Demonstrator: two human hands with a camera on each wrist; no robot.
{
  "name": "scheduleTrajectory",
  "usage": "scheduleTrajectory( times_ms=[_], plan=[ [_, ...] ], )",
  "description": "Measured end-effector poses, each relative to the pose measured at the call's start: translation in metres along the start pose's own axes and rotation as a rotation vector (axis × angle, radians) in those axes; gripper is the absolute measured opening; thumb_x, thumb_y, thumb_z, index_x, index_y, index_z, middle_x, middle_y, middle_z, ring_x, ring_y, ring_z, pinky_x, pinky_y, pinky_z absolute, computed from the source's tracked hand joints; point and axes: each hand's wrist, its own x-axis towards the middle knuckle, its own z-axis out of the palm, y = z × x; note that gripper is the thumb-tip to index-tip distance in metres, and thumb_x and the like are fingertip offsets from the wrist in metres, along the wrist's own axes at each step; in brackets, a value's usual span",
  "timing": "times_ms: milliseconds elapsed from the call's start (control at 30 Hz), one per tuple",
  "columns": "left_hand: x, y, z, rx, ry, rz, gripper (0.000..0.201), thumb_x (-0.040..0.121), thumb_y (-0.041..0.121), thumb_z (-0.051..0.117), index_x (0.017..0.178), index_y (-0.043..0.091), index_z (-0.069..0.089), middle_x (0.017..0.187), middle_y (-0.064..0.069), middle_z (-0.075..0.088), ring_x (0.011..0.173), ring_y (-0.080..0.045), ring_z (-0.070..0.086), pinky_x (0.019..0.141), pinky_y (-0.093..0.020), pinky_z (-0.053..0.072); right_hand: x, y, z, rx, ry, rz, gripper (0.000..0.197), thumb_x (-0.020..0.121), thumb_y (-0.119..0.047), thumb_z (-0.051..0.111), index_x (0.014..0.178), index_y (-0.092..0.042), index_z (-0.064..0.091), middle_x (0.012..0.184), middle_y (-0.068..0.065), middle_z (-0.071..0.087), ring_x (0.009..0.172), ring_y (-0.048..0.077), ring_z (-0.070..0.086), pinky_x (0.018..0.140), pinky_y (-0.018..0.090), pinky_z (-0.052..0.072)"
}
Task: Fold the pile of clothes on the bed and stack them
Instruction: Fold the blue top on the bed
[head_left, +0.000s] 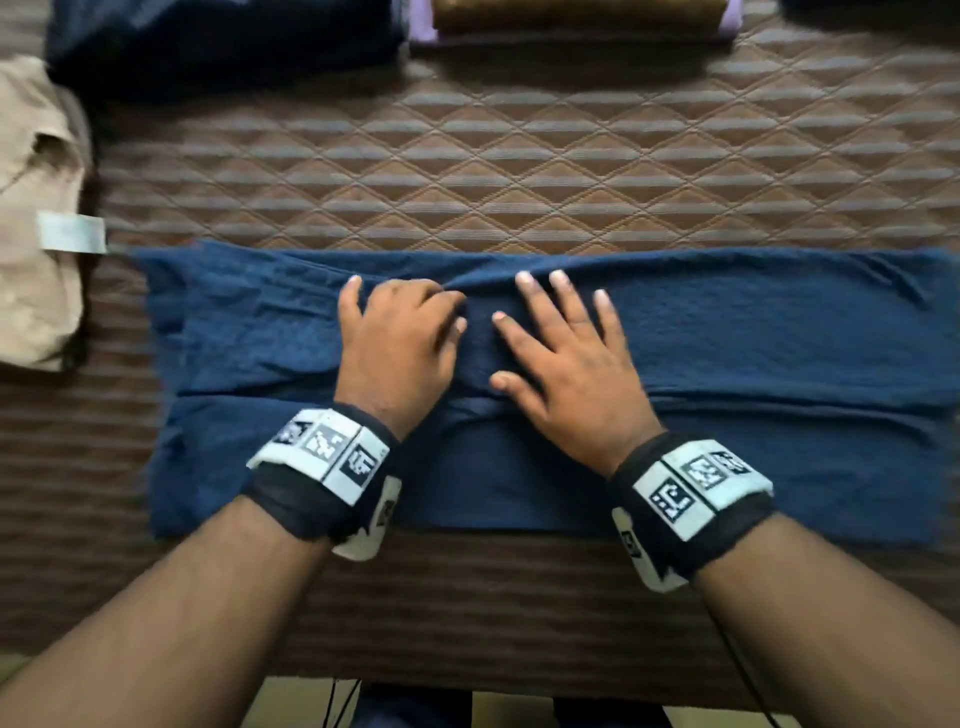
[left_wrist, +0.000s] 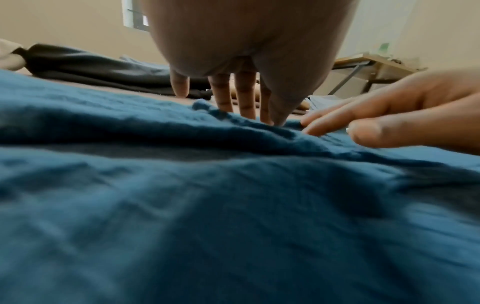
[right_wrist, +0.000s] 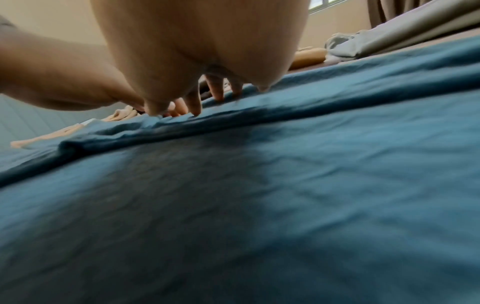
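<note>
A dark blue garment (head_left: 753, 364) lies folded into a long band across the brown quilted bed cover (head_left: 519, 156). Both hands rest side by side on its middle. My left hand (head_left: 400, 343) lies palm down, its fingertips touching a raised crease in the cloth. My right hand (head_left: 561, 353) is spread flat with straight fingers pressing the fabric. In the left wrist view my left hand (left_wrist: 233, 98) touches the blue garment (left_wrist: 233, 205) with its fingertips, beside the right hand (left_wrist: 389, 115). In the right wrist view my right hand (right_wrist: 207, 90) presses the blue garment (right_wrist: 259, 195).
A beige garment (head_left: 36, 234) with a white label lies at the left edge. A dark navy garment (head_left: 223, 41) lies at the back left. A brown folded piece on something lilac (head_left: 576, 18) sits at the back middle. The bed's front edge is just below my wrists.
</note>
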Motion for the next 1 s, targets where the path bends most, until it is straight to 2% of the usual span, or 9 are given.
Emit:
scheduleTrajectory(
  times_ms=[100, 233, 367, 467, 633, 700, 833, 933, 1000],
  plan=[
    [0.007, -0.024, -0.006, 0.011, -0.048, 0.09, 0.024, 0.089, 0.033, 0.055, 0.101, 0.022, 0.073, 0.102, -0.002, 0.067, 0.095, -0.032, 0.062, 0.094, -0.056, 0.037, 0.003, -0.024, 0.009, -0.001, 0.046, -0.004, 0.046, 0.084, -0.048, 0.057, 0.117, -0.017, 0.068, 0.114, 0.008, 0.064, 0.109, 0.033, 0.058, 0.09, 0.044, 0.037],
    [0.009, -0.026, -0.004, -0.089, -0.083, 0.237, 0.032, 0.092, 0.044, 0.051, 0.1, 0.023, 0.074, 0.106, 0.0, 0.066, 0.103, -0.03, 0.06, 0.097, -0.055, 0.034, -0.005, -0.038, 0.012, -0.015, 0.158, -0.043, 0.019, 0.091, -0.031, 0.058, 0.088, -0.016, 0.069, 0.083, 0.003, 0.062, 0.078, 0.031, 0.059, 0.069, 0.041, 0.035],
    [0.0, -0.042, -0.007, -0.19, -0.037, 0.449, 0.041, 0.095, 0.057, 0.05, 0.097, 0.023, 0.074, 0.116, 0.002, 0.067, 0.123, -0.027, 0.055, 0.106, -0.061, 0.026, -0.011, -0.047, -0.006, 0.163, 0.224, -0.006, 0.019, 0.093, -0.023, 0.057, 0.09, -0.009, 0.069, 0.092, 0.005, 0.065, 0.08, 0.031, 0.059, 0.068, 0.043, 0.042],
    [-0.004, -0.053, -0.009, -0.202, -0.047, 0.558, 0.051, 0.089, 0.067, 0.054, 0.1, 0.022, 0.074, 0.114, 0.002, 0.068, 0.125, -0.027, 0.055, 0.109, -0.062, 0.025, -0.017, -0.049, -0.005, 0.133, 0.219, -0.078, 0.019, 0.095, -0.021, 0.056, 0.094, -0.008, 0.07, 0.094, 0.006, 0.067, 0.079, 0.032, 0.062, 0.068, 0.043, 0.045],
    [-0.008, -0.049, -0.002, -0.168, 0.063, 0.632, 0.017, 0.097, 0.027, 0.058, 0.09, 0.017, 0.071, 0.089, 0.002, 0.069, 0.094, -0.024, 0.067, 0.109, -0.056, 0.027, -0.02, -0.03, 0.007, -0.021, 0.308, -0.079, 0.014, 0.091, -0.015, 0.06, 0.105, -0.018, 0.061, 0.1, 0.002, 0.068, 0.086, 0.028, 0.062, 0.079, 0.041, 0.04],
    [-0.004, -0.049, -0.005, -0.209, 0.085, 0.608, 0.015, 0.095, 0.022, 0.06, 0.089, 0.015, 0.07, 0.087, 0.0, 0.068, 0.089, -0.025, 0.068, 0.11, -0.055, 0.025, -0.025, -0.005, 0.006, -0.115, 0.325, 0.023, 0.028, 0.083, -0.012, 0.058, 0.108, -0.023, 0.055, 0.101, 0.002, 0.067, 0.09, 0.026, 0.057, 0.081, 0.04, 0.032],
    [-0.002, -0.051, -0.007, -0.184, 0.072, 0.632, 0.013, 0.094, 0.02, 0.061, 0.087, 0.013, 0.07, 0.087, -0.002, 0.069, 0.087, -0.027, 0.068, 0.108, -0.058, 0.028, -0.058, 0.079, -0.017, -0.222, 0.301, 0.334, 0.043, 0.063, -0.005, 0.057, 0.103, -0.021, 0.061, 0.098, 0.005, 0.065, 0.093, 0.028, 0.049, 0.078, 0.038, 0.024],
    [-0.005, -0.049, -0.005, -0.15, 0.033, 0.656, 0.012, 0.093, 0.019, 0.059, 0.087, 0.014, 0.069, 0.088, -0.002, 0.068, 0.088, -0.027, 0.067, 0.107, -0.058, 0.03, -0.093, 0.149, -0.046, -0.246, 0.26, 0.466, 0.041, 0.063, -0.008, 0.05, 0.099, -0.017, 0.066, 0.099, 0.01, 0.066, 0.094, 0.033, 0.051, 0.08, 0.039, 0.023],
    [-0.009, -0.043, -0.003, -0.114, 0.001, 0.664, 0.011, 0.091, 0.015, 0.058, 0.088, 0.015, 0.068, 0.087, -0.001, 0.068, 0.087, -0.027, 0.066, 0.107, -0.057, 0.03, -0.114, 0.185, -0.063, -0.257, 0.225, 0.452, 0.04, 0.067, -0.009, 0.048, 0.101, -0.016, 0.068, 0.102, 0.009, 0.067, 0.097, 0.033, 0.051, 0.086, 0.043, 0.025]
  ],
)
